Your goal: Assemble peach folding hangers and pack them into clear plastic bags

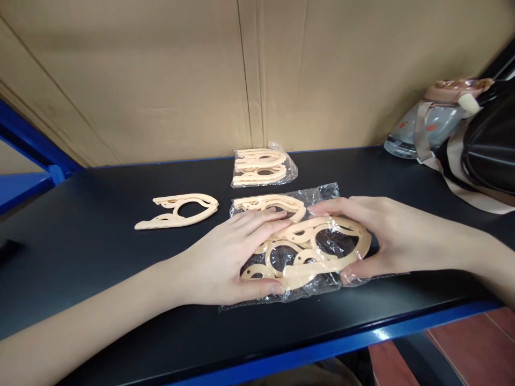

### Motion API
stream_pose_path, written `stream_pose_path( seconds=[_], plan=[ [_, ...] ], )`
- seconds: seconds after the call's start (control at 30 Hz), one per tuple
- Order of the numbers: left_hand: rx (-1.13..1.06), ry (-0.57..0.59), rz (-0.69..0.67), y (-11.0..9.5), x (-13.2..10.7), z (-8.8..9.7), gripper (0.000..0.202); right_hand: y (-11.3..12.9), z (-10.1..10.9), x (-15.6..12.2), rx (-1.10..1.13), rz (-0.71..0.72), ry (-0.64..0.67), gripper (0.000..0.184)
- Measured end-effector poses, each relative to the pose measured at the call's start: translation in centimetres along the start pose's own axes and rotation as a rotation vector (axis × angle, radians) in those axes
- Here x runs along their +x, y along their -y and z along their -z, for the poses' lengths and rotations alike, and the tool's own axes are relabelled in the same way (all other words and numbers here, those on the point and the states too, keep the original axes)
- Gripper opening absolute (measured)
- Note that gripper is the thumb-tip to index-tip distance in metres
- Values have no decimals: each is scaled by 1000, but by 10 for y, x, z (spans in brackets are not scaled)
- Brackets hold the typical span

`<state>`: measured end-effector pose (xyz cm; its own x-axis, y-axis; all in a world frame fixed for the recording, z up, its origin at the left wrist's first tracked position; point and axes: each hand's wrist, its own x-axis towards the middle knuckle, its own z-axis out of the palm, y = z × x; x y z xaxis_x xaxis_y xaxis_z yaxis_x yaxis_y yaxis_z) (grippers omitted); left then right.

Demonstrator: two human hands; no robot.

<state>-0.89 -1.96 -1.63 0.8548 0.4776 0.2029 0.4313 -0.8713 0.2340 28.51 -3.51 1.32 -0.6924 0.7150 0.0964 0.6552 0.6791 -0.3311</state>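
Note:
A clear plastic bag (pixel 309 292) with several beige folding clothes hangers (pixel 364 244) lies flat on the black tabletop. My left hand (pixel 225 257) is over its left end, thumb along the near side and fingers across the top. Around the right end curls my right hand (pixel 386 236), thumb at the near corner and fingers on the far side. Just beyond the fingers another folded hanger (pixel 277 201) shows under plastic; I cannot tell if it shares the same bag. One loose folded hanger (pixel 197 217) rests to the left, outside any bag.
Farther back, a second clear bag of folded hangers (pixel 261 169) lies near the cardboard wall (pixel 181 80). A strapped water bottle (pixel 438 118) leans beside a black bag (pixel 493 134) at the right. The black table (pixel 100 214) has a blue front edge (pixel 322 354).

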Motion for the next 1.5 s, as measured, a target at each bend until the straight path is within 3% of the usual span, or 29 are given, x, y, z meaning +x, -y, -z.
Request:
stream_pose_path(
  seconds=[0.13,0.33,0.57,0.97,1.23,1.33,1.4,1.5],
  plan=[
    [1,-6,2,0,0,0,81,0,-8,3,-46,99,-7,89],
    [-23,-15,29,-3,0,1,78,-11,7,-1,287,24,153,96],
    [-46,13,52,-8,1,4,79,-16,10,-2,416,89,224,79],
    [-1,24,67,-8,0,2,79,-8,-17,12,525,97,7,64],
    [-51,119,128,-13,2,9,86,-11,-25,14,601,120,-37,64],
    [-82,153,124,-14,3,20,84,-9,-25,14,540,126,-71,62],
    [-45,139,127,-17,3,34,71,-9,-23,13,537,109,-75,62],
    [124,-3,202,-21,-4,59,45,-11,-20,12,546,70,-60,64]
  ],
)
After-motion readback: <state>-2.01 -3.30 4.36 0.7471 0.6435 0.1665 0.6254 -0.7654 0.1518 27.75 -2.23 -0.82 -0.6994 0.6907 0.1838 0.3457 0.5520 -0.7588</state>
